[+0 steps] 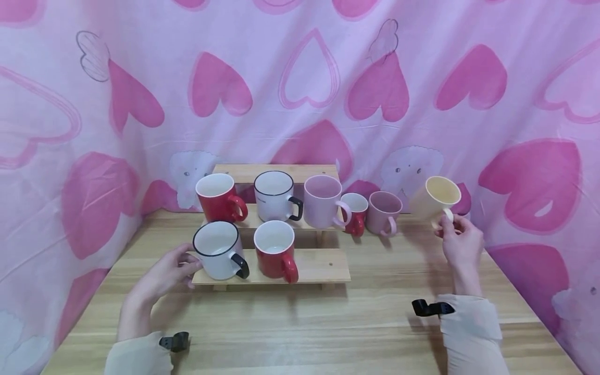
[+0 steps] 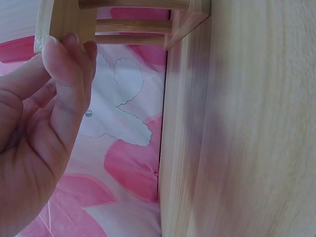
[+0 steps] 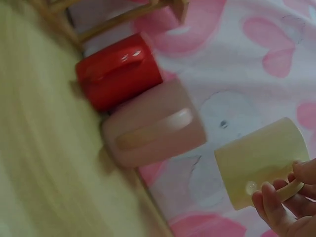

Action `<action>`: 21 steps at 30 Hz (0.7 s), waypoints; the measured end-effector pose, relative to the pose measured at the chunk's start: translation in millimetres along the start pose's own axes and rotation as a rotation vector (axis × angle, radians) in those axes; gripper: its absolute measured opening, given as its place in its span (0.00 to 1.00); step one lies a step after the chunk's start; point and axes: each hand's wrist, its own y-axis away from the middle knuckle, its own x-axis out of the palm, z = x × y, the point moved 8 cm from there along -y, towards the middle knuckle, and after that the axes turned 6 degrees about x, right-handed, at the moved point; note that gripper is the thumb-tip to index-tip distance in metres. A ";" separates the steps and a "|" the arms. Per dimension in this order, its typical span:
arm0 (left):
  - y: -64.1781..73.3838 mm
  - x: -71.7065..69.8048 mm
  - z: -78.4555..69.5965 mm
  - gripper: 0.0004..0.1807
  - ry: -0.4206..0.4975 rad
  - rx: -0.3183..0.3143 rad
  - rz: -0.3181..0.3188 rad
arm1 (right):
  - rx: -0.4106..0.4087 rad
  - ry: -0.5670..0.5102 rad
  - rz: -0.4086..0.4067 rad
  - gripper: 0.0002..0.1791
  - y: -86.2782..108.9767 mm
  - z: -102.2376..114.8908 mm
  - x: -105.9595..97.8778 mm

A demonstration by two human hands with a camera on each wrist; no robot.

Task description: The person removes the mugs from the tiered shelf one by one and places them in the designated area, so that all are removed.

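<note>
My right hand [image 1: 461, 245] pinches the handle of a pale yellow mug [image 1: 424, 202], held tilted above the table's right side. In the right wrist view, thumb and fingers close round that mug's handle [image 3: 290, 189]. At the left end of the lower plank of a wooden tiered rack [image 1: 323, 266], my left hand [image 1: 166, 271] grips the edge with curled fingers, beside a white mug with a black rim [image 1: 217, 252]. The left wrist view has its fingertips [image 2: 59, 59] against the plank. Right of that white mug, a red mug [image 1: 274, 260] shares the plank.
On the middle plank stand a red mug [image 1: 216, 203], a white black-rimmed mug [image 1: 272, 200] and a pink mug [image 1: 322, 205]. A smaller red mug [image 1: 354, 211] and a mauve mug [image 1: 382, 213] stand on the table to the right. A pink heart-patterned curtain [image 1: 300, 78] hangs behind.
</note>
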 end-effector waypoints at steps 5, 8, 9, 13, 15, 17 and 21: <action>1.1 0.0 0.2 0.18 0.003 0.007 0.000 | -0.017 0.107 0.000 0.18 -1.7 -15.4 7.7; 0.9 -0.8 -1.9 0.18 0.013 0.027 -0.002 | 0.006 0.101 0.018 0.19 -2.8 -24.4 12.8; 0.7 -1.3 -2.3 0.18 0.017 0.028 -0.006 | 0.007 0.103 0.020 0.19 -3.4 -26.4 14.0; -0.5 -2.1 -2.7 0.18 0.027 0.033 -0.005 | 0.053 0.129 0.034 0.20 -4.8 -37.0 16.2; -1.0 -1.8 -1.6 0.18 0.029 0.025 -0.003 | 0.071 0.144 0.032 0.20 -4.8 -41.6 15.3; -1.2 -1.0 -0.6 0.17 0.030 0.022 0.002 | 0.083 0.151 0.035 0.20 -4.8 -46.1 14.9; -0.2 -0.3 0.5 0.17 0.034 0.025 0.000 | 0.076 0.186 0.030 0.18 -4.9 -52.3 16.1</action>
